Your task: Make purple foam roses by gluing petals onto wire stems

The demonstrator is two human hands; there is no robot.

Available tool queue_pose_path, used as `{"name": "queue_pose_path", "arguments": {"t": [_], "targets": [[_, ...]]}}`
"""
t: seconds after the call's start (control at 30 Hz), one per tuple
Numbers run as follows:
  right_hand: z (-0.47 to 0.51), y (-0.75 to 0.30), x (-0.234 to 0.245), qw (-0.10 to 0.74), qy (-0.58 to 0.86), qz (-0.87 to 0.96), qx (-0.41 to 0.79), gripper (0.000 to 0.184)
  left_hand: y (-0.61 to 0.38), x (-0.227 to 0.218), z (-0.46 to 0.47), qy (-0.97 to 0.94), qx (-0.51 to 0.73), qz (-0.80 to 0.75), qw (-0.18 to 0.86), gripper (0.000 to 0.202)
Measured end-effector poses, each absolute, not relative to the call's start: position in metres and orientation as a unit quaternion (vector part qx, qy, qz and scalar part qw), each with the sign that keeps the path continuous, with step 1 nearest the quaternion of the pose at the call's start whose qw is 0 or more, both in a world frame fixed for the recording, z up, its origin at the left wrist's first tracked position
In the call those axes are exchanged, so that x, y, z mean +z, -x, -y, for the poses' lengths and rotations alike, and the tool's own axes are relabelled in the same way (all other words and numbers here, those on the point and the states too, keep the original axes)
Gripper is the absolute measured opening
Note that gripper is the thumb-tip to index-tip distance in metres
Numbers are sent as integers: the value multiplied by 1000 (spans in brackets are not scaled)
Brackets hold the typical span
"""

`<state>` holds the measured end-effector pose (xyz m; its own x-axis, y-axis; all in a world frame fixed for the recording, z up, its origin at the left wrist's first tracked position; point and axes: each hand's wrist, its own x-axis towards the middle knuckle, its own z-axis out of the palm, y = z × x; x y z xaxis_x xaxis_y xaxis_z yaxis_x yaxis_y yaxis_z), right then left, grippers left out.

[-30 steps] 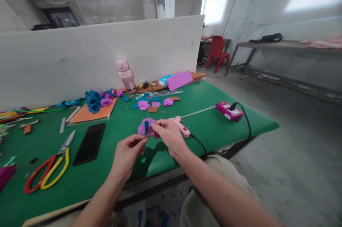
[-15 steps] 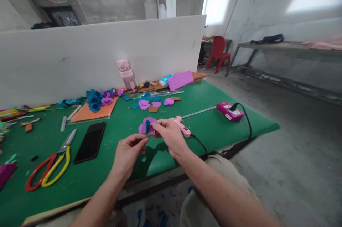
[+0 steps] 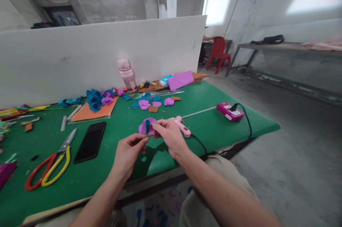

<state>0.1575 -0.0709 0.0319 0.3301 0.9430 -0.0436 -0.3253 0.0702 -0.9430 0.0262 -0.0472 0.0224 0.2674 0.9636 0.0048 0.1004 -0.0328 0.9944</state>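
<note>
Purple-and-blue flower (image 3: 147,126): right hand (image 3: 170,135) pinches its edge; left hand (image 3: 130,148) apparently has its base in grip.

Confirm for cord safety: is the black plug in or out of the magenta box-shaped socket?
In: the black plug sits against the magenta socket, no prongs showing.

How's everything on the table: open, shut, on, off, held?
Purple-and-blue paper flower: held by left hand and right hand.
Red-and-yellow-handled metal scissors: blades shut.
Flat black phone: screen dark.
Pink plastic glue gun: lying down, seemingly lit.
Magenta boxy socket: black plug inserted.
Pink plastic bottle: standing.
</note>
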Motion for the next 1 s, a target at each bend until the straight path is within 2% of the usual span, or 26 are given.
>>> {"name": "queue_pose_path", "arguments": {"t": [0.43, 0.6, 0.87, 1.0], "targets": [[71, -157, 28, 652, 465, 342, 491, 19, -27, 25, 48, -582, 407, -453, 539, 15], [72, -155, 26, 657, 414, 363, 516, 12, -28, 26, 48, -572, 417, -448, 546, 16], [76, -142, 20, 664, 346, 374, 547, 31, -26, 22, 48, -559, 433, -425, 565, 17], [74, -138, 15, 676, 352, 367, 533, 31, -26, 21, 48, -546, 430, -425, 580, 19]]}}
